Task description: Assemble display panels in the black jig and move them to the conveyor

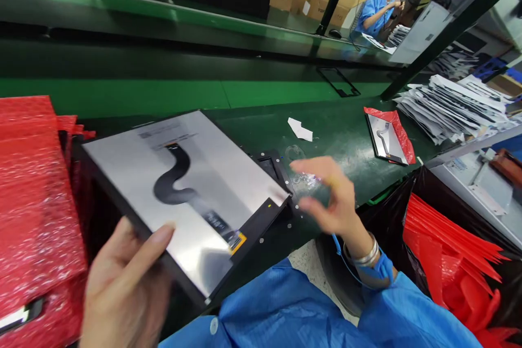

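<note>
Our left hand (126,283) is closest to us, gripping a display panel (204,179) by its near left edge, the thumb pressed on the silvery back and the other fingers underneath. The panel is tilted, held above the dark green workbench (253,122), its back turned up towards us, with a black S-shaped flex cable (167,190) running across the metal to the dark strip along one edge. Our right hand (332,196) has nothing in its grasp: thumb and forefinger are curved and spread apart, just beyond the panel's far right corner. A bracelet (370,250) circles that wrist.

Partly hidden behind the panel we see a black plate (285,174) on the bench, and near our right fingertips some crumpled clear film (305,179). Farther back lies a white paper scrap (300,129). To the right, a second display panel (387,138) rests partly on a red bubble-wrap sleeve (402,136), near a stack of papers (457,106). Red bubble-wrap pouches (36,196) are piled at our left; more red sheets (444,261) sit in a black plastic bag (385,234) at our right.
</note>
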`<state>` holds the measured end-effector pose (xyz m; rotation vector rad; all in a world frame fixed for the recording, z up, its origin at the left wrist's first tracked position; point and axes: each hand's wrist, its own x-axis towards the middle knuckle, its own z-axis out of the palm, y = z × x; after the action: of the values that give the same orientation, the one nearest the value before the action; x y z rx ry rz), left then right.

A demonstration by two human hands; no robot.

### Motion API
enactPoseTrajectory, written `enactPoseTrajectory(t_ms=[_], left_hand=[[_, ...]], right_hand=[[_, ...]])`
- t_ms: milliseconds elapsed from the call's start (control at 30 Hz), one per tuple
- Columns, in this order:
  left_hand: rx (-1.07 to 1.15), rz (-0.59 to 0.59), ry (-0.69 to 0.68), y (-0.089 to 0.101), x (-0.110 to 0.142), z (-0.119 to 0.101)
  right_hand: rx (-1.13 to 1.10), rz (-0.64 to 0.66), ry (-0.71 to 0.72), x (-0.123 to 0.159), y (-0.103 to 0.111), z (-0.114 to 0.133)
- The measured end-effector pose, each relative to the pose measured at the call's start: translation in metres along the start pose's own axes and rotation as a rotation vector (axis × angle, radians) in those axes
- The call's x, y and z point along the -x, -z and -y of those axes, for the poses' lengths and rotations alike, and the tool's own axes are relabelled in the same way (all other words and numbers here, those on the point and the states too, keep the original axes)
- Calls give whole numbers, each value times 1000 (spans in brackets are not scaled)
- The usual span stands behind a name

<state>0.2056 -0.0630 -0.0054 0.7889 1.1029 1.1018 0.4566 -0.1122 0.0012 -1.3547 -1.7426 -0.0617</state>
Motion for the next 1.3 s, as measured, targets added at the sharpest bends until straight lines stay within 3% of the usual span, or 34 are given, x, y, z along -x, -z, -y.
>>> enactPoseTrajectory(t_ms=[67,100,167,233,300,333,400,467,533,633,733,800,1000,1300], left_hand=[[59,0,15,-17,0,-3],[90,30,21,-24,0,-4],[138,153,17,-32,1,-6],[191,321,-26,-29,2,-3],[176,450,-150,-11,0,4],[114,451,-243,2,-2,9],[-140,313,-411,31,-5,20],[-437,125,-454,60,-8,31],[-631,32,-370,80,-10,38],[-685,25,-231,93,-12,41],[-636,56,-170,93,-13,39],[-642,77,-166,92,-13,37],[-800,146,-290,91,-12,38],[-866,194,-360,94,-14,43]], right_hand=[[43,182,274,1,-13,23],[85,197,376,0,-20,30],[145,138,489,-1,-30,35],[97,53,475,-2,-34,31],[-18,-105,297,-3,-33,21],[-83,-251,148,-4,-32,14],[-230,-553,-211,-5,-28,-1],[-392,-677,-524,-6,-27,-16],[-532,-601,-728,-3,-28,-28],[-576,-353,-906,4,-33,-37],[-521,-99,-952,10,-42,-35],[-511,-4,-958,10,-48,-32],[-536,123,-1076,4,-61,-28],[-512,135,-1075,2,-61,-24]])
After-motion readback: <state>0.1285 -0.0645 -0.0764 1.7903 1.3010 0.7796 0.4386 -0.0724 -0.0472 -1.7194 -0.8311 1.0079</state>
